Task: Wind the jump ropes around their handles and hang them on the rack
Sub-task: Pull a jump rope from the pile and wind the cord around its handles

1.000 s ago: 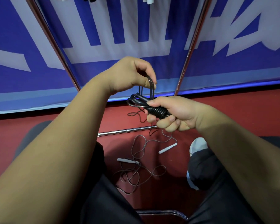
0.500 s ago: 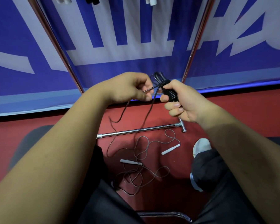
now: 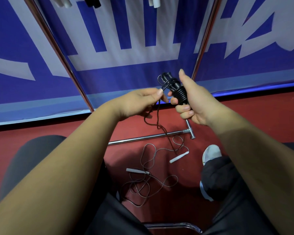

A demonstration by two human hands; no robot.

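Winding the black rope: the loose tail is the weak spot

The right hand point(image 3: 193, 106) has its fingers curled round the black handles point(image 3: 176, 85), thumb raised. Several tight coils of the black jump rope point(image 3: 181, 95) lie around them. The left hand point(image 3: 139, 102) pinches the free cord between thumb and forefinger, just beside the coils. From there the tail point(image 3: 158, 114) drops in a slack line toward the red floor point(image 3: 253, 119). The bundle is held in the air in front of the rack point(image 3: 204, 39), not yet hung.

The main risk, judging from this, is slack: if the pinch loosens, the springy coils could unwind from the handles. The tail also runs down close to the rack's base bar point(image 3: 143, 137) and to the second jump rope point(image 3: 137, 170), which lies tangled on the floor with its white handles apart. The tail may snag on either as it is drawn up.

Where the tail ends cannot be made out against the other cord. The right palm hides the lower part of the handles, so whether both lie side by side is unclear. The hanging ropes point(image 3: 154, 1) at the top of the rack are cut off by the picture's edge, and the bar they hang from is out of view.
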